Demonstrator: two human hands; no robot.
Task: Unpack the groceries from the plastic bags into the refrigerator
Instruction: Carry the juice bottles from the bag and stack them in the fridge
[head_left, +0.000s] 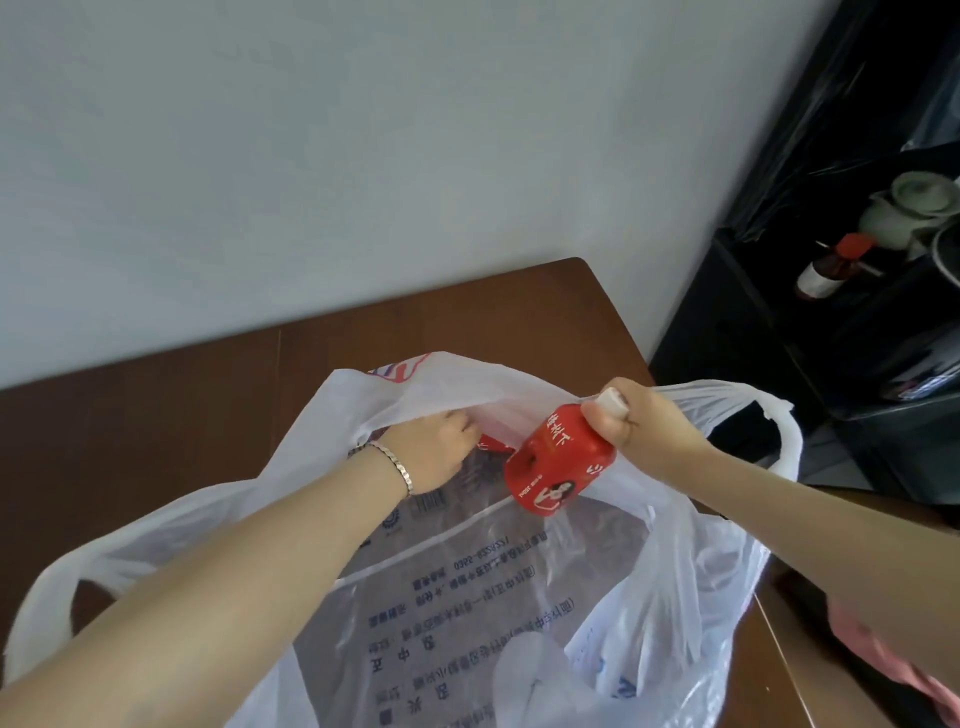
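Red bottle (558, 462) lifted clear of plastic bag (467, 597) on desk (156, 415).
Right hand (631, 418) clenched on cap end, long axis slanting down-left toward left hand (441, 452); left hand inside bag mouth near second red item, grip hidden.

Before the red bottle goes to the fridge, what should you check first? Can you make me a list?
1. Right hand has a firm grip on the red bottle by its cap end: ok.
2. Bottle is clear of the plastic bag: ok, it's above the opening.
3. Cap is shut tight: cannot tell, fingers hide it.
4. Left hand is free: not ok, it's reaching inside the bag.
5. Fridge is open: cannot tell, none in view.
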